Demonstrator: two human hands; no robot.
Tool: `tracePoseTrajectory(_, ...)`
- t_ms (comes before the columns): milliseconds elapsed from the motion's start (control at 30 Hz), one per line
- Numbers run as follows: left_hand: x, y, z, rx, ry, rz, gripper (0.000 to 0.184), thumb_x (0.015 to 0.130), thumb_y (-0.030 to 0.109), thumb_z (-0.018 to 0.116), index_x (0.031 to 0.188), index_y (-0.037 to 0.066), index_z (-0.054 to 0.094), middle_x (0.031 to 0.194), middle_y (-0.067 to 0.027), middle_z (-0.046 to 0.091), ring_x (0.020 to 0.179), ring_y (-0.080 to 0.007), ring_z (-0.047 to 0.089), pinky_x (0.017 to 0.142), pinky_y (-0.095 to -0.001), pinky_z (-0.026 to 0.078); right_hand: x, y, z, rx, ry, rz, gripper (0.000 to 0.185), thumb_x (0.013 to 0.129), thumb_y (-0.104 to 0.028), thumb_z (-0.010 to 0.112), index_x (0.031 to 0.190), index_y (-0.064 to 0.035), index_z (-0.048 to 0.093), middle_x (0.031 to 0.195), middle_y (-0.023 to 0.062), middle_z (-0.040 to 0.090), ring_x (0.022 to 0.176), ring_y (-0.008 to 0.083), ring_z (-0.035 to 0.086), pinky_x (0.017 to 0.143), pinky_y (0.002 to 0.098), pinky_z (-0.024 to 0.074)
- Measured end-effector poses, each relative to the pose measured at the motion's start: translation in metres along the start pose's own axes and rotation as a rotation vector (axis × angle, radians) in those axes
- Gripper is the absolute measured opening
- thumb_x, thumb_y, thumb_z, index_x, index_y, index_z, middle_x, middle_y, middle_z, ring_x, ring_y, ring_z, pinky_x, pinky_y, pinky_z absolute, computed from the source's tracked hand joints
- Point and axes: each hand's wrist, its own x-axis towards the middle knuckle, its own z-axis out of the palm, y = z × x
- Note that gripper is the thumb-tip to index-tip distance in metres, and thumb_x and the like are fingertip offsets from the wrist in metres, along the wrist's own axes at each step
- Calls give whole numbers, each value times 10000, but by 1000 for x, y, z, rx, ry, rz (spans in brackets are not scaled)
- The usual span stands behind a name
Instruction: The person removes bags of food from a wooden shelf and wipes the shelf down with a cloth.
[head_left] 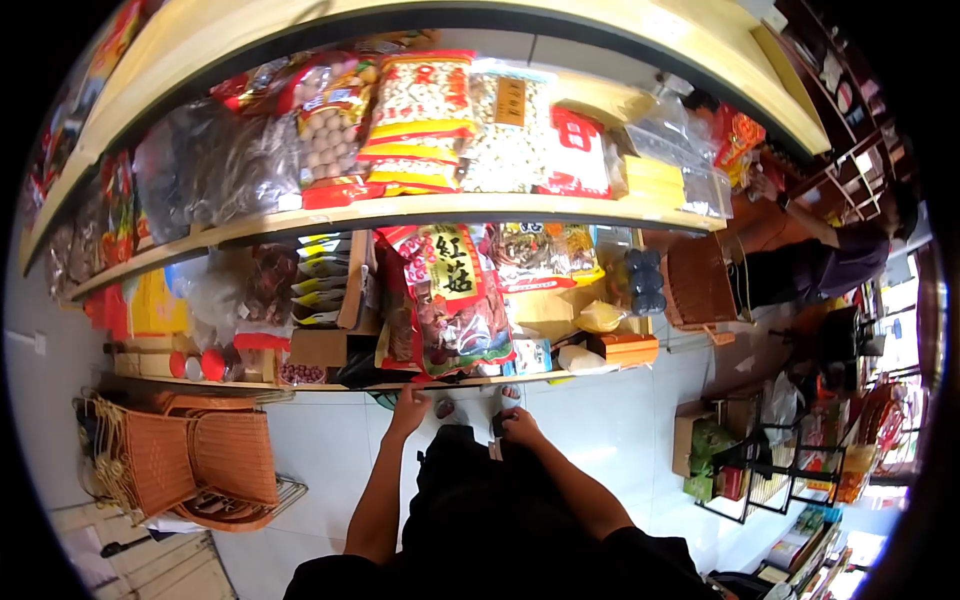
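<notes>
My left hand point(405, 412) is at the front edge of the lower shelf, just below a large red bag of dried mushrooms point(452, 300) with a yellow label. Its fingers look drawn together near the bag's bottom corner; I cannot tell whether they grip it. My right hand point(521, 427) is closed in front of my body, around a small dark object point(499, 424) whose kind does not show. The mushroom bag leans upright on the shelf, beside other clear and yellow food packets point(545, 252).
An upper shelf point(400, 208) bears bags of nuts and dried goods. Wicker chairs point(190, 455) stand at left, another wicker chair point(700, 282) at right. A person in dark clothes point(830, 262) is beyond it. A black metal rack point(765, 470) and boxes stand at lower right.
</notes>
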Motion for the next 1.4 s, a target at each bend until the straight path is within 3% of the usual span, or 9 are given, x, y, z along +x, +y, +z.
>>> tracePoseTrajectory(200, -28, -155, -23, 210, -312, -28, 188, 855, 224, 655, 899, 43, 627, 725, -65, 635, 675, -188, 630, 639, -330, 509, -4, -13, 2, 77, 129, 148, 259, 843, -88, 626, 1099, -51, 620, 738, 103, 646, 564, 190, 619, 464, 310, 505)
tracePoseTrajectory(267, -69, -127, -31, -95, -228, -667, 169, 871, 250, 627, 854, 82, 628, 733, -54, 624, 658, -200, 609, 660, -370, 492, -5, -23, 4, 46, 144, 159, 262, 850, -108, 557, 1102, -60, 611, 691, 102, 632, 513, 199, 599, 452, 333, 496)
tracePoseTrajectory(333, -87, -146, -44, -256, -361, -841, 164, 875, 262, 634, 818, 109, 618, 733, -45, 609, 654, -196, 594, 672, -389, 475, 3, -18, 0, 31, 101, 172, 264, 856, -116, 565, 1112, -71, 608, 709, 98, 634, 517, 192, 597, 448, 323, 488)
tracePoseTrajectory(467, -110, -175, -35, -327, -174, -834, 201, 929, 255, 570, 1043, 96, 620, 874, -95, 655, 763, -228, 650, 732, -414, 510, 5, -13, -3, 165, -5, 186, 259, 875, -100, 569, 1131, -77, 601, 730, 95, 635, 532, 177, 600, 451, 304, 485)
tracePoseTrajectory(567, -113, -148, -27, -385, -107, -869, 165, 923, 259, 558, 993, 114, 591, 824, -66, 636, 713, -212, 628, 686, -381, 494, 12, 23, -3, -273, 4, -217, 253, 870, -97, 585, 1119, -61, 601, 735, 107, 643, 559, 187, 619, 469, 309, 503)
tracePoseTrajectory(633, -101, -136, -19, -409, -87, -865, 143, 920, 250, 543, 914, 118, 598, 784, -46, 631, 664, -187, 614, 629, -347, 480, -1, 6, -3, 63, 45, 200, 247, 865, -89, 593, 1108, -46, 601, 741, 116, 650, 591, 195, 638, 485, 316, 516)
tracePoseTrajectory(1133, 50, -45, -13, -711, 300, -500, 495, 855, 181, 621, 1308, 126, 429, 1135, -75, 574, 881, -231, 645, 717, -393, 521, -29, -20, -2, 312, -4, 235, 357, 832, -2, 555, 1188, -30, 529, 734, 125, 611, 507, 164, 530, 446, 277, 439)
tracePoseTrajectory(1333, 98, -55, -26, -1166, 139, -532, 284, 884, 220, 670, 1124, 127, 551, 918, -33, 630, 791, -166, 641, 647, -278, 507, -34, -48, -11, 652, -48, 133, 748, 902, -294, 652, 1488, -190, 199, 1252, 252, 553, 1031, 378, 627, 819, 481, 547)
tracePoseTrajectory(1400, 92, -39, -25, -1262, 167, -498, 173, 881, 222, 685, 995, 122, 601, 839, -7, 620, 732, -156, 611, 630, -279, 488, -39, -90, -6, 869, -123, 70, 1012, 888, -399, 684, 1526, -254, -87, 1434, 281, 346, 1168, 402, 542, 971, 559, 457)
